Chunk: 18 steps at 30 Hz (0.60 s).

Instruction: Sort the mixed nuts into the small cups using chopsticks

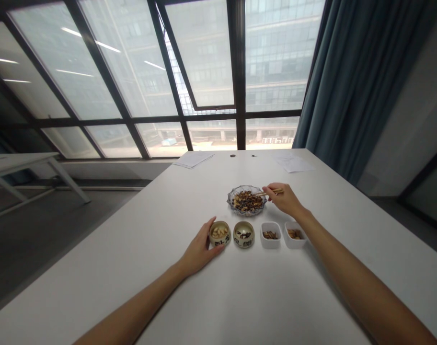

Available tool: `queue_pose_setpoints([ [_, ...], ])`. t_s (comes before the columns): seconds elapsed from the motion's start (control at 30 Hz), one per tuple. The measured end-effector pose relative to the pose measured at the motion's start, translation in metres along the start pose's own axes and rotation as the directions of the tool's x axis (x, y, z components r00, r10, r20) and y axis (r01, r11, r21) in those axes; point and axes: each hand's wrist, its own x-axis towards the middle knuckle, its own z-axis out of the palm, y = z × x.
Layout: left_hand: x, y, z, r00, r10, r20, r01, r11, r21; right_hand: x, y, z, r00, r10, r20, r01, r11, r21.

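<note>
My right hand grips a pair of chopsticks, their tips at the mixed seeds and nuts in a clear scalloped glass dish. With thumb and fingers around its side, my left hand holds a small round ceramic bowl of pale nuts. Beside it stands a matching bowl with dark writing and a few dark pieces inside. Further right, a white square cup contains striped seeds. Another white cup with brownish pieces is partly covered by my right forearm.
All the dishes stand on a long white table. Papers lie at its far left, and more sheets at the far right. Windows rise beyond, with a blue curtain on the right. Another white table stands left.
</note>
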Motion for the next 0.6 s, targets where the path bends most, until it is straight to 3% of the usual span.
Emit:
queue_pose_setpoints([
  [0.6, -0.0009, 0.0044, -0.0014, 1.000, -0.013, 0.000, 0.013, 1.000, -0.007, 0.0007, 0.0064, 0.0036, 0.994, -0.089, 0.068, 0.095, 0.992, -0.080],
])
